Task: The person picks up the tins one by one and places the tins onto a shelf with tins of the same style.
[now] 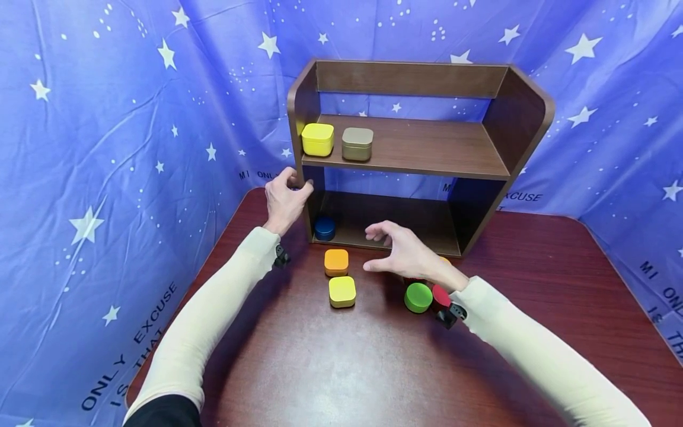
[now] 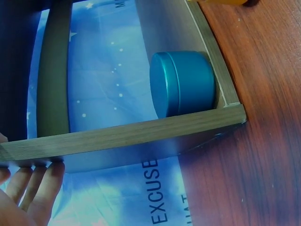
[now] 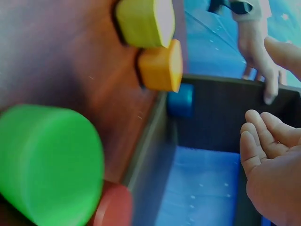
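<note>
My left hand (image 1: 286, 198) grips the left side panel of a brown two-tier shelf (image 1: 405, 172). Its fingers (image 2: 40, 188) lie along the outer face, while the thumb reaches round to the inner side. In front of the lower tier, my right hand (image 1: 408, 252) hovers with loosely bent fingers and holds nothing. A round blue tin (image 1: 324, 229) stands in the lower tier's left corner. Up on the top tier are a square yellow tin (image 1: 318, 140) and a square olive-brown tin (image 1: 357, 144), side by side.
On the table (image 1: 341, 367), an orange square tin (image 1: 336, 262) and a yellow square tin (image 1: 342, 291) stand before the shelf. A round green tin (image 1: 418, 298) and a red tin (image 1: 440, 296) sit beneath my right forearm, which partly hides other tins. Star-patterned blue cloth (image 1: 133, 148) hangs around.
</note>
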Motion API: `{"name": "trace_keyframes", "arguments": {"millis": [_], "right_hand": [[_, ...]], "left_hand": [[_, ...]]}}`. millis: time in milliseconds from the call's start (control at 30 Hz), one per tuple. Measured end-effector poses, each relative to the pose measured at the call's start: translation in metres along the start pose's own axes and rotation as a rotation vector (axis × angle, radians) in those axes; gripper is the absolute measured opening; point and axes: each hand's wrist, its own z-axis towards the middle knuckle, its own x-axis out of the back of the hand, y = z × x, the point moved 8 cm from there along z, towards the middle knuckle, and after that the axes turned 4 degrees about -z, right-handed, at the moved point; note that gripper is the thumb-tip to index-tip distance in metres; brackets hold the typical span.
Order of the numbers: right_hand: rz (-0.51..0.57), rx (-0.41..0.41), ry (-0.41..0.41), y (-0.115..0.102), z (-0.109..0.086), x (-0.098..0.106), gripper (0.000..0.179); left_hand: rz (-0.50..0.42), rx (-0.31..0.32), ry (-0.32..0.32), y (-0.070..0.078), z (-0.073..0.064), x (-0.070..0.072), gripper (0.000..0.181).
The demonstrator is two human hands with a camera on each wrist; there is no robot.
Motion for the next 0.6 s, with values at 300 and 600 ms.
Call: {"name": "trace_keyframes", "arguments": {"millis": [300, 600], "right_hand": [[0.025, -0.037, -0.116, 0.013, -0.009, -0.045, 0.074], [-0.007, -0.055, -0.19, 0.021, -0.016, -0.076, 0.072]], "left_hand": [[-0.004, 0.003, -0.004, 0.0, 0.001, 0.001, 0.021], [-0.015, 0.014, -0.013, -0.001, -0.001, 0.0, 0.02]]}}
